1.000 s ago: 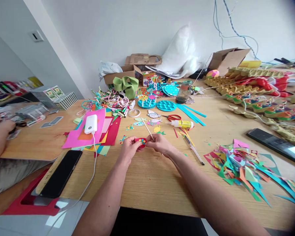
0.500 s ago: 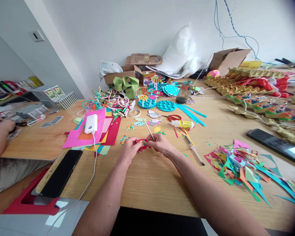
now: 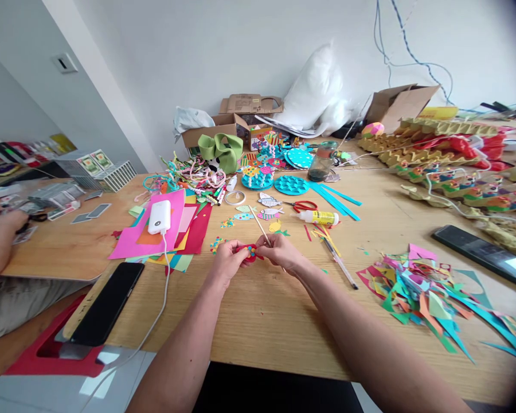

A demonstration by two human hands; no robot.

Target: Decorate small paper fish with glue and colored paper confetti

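Observation:
Between my two hands is a small red paper cutout [image 3: 251, 252] with coloured dots on it, held just above the table. My left hand [image 3: 230, 259] is closed, pinching its left side. My right hand [image 3: 279, 251] is closed at its right end and also grips a thin wooden stick [image 3: 259, 225], which slants up and away to the left. Just beyond my hands lie several paper fish [image 3: 269, 214]. Small coloured paper dots [image 3: 216, 245] are scattered left of my left hand.
Red-handled scissors [image 3: 304, 205], a glue bottle [image 3: 319, 217] and a pen [image 3: 341, 267] lie beyond my right hand. Paper scraps [image 3: 430, 292] are heaped at right. Coloured sheets [image 3: 129, 241], a power bank [image 3: 159, 217] and a phone [image 3: 107, 304] sit at left, near another person's hand [image 3: 8, 219].
The red cutout has turned slightly, showing more of its dotted face. My hands stay in nearly the same place.

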